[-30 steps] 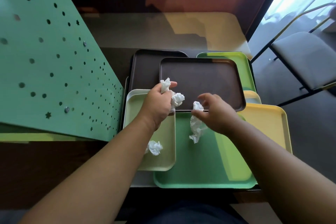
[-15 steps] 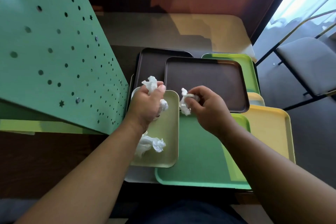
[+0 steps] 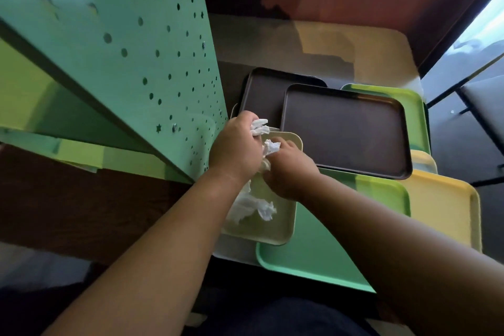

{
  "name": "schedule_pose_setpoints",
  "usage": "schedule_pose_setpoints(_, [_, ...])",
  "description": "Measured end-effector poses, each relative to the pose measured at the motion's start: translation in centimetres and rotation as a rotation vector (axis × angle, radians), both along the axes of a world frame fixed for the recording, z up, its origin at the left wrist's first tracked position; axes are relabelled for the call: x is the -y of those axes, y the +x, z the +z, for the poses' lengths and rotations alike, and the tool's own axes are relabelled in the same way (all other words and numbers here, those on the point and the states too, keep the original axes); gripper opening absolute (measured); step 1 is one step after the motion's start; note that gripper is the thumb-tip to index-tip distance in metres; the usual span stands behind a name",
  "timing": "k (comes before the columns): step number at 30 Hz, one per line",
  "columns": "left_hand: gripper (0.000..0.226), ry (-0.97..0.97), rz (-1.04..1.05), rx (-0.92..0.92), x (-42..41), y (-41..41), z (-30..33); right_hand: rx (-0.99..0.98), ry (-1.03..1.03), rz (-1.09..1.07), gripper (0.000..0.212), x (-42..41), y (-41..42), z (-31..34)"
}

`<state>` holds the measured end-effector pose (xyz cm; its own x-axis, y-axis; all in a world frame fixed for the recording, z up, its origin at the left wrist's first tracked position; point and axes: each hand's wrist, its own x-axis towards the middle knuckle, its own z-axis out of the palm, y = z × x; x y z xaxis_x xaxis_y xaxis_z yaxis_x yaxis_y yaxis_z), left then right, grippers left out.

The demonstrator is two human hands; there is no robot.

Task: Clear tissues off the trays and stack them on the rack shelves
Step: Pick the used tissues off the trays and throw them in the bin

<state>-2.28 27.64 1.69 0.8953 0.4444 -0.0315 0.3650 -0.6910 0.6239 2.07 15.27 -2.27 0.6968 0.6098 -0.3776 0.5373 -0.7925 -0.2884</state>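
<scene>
My left hand [image 3: 234, 144] is closed around crumpled white tissues [image 3: 259, 126] above the pale green tray [image 3: 283, 224]. My right hand [image 3: 289, 169] presses against it, gripping another white tissue [image 3: 271, 147]. A loose crumpled tissue [image 3: 253, 207] lies on the pale green tray, partly hidden under my left wrist. The pale tray rests on a larger green tray [image 3: 321, 254]. Two dark brown trays [image 3: 346, 128] lie behind, with a yellow tray [image 3: 447, 207] to the right. The green perforated rack [image 3: 131, 43] stands at the left.
A lime green tray [image 3: 409, 101] sits at the back right under the brown tray. A white tray edge [image 3: 234, 251] shows beneath the pile. Behind the trays is a beige table top [image 3: 327, 43]. A dark chair frame [image 3: 469, 95] stands at the right.
My right hand lifted its tissue off the green tray and moved left until it met my left hand over the pale tray. The view swung left toward the rack.
</scene>
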Motion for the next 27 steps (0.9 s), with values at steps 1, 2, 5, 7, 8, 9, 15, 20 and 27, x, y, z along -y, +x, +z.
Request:
schedule_pose_setpoints(1, [0.015, -0.057, 0.013, -0.038, -0.1, -0.2, -0.4, 0.021, -0.046, 0.017, 0.034, -0.2, 0.0, -0.8])
schedule_pose_setpoints(2, [0.014, -0.112, 0.023, -0.074, -0.1, -0.4, -0.7, 0.037, -0.070, -0.001, 0.031, -0.2, 0.1, -1.3])
schedule_pose_setpoints(5, [0.014, -0.217, 0.051, -0.146, -0.1, -1.6, -1.6, 0.033, -0.065, -0.029, 0.026, -0.2, 0.4, -1.8])
schedule_pose_setpoints(7, [0.027, -0.290, 0.051, -0.157, -0.2, -2.4, -2.0, -0.011, 0.049, -0.094, 0.018, -0.1, 0.5, -1.0])
schedule_pose_setpoints(8, [0.038, -0.331, 0.034, -0.167, -0.2, -2.8, -2.2, -0.057, 0.150, -0.172, 0.013, 0.0, 0.5, -0.2])
schedule_pose_setpoints(9, [0.049, -0.370, 0.013, -0.180, -0.2, -3.1, -2.3, -0.112, 0.258, -0.247, 0.012, 0.1, 0.4, 0.4])
schedule_pose_setpoints(15, [0.031, -0.312, 0.035, -0.009, -0.3, -3.3, -2.5, -0.493, 0.666, -0.502, 0.030, 0.3, -2.1, 2.7])
schedule_pose_setpoints(20, [0.017, -0.084, 0.039, 0.253, -1.1, -2.5, -1.3, -0.346, 0.247, -0.288, 0.056, 0.5, -5.0, 0.5])
schedule_pose_setpoints(27, [0.013, -0.127, 0.004, 0.210, -1.7, -2.2, -1.3, -0.090, 0.120, -0.172, 0.021, 0.5, -4.7, -1.8])
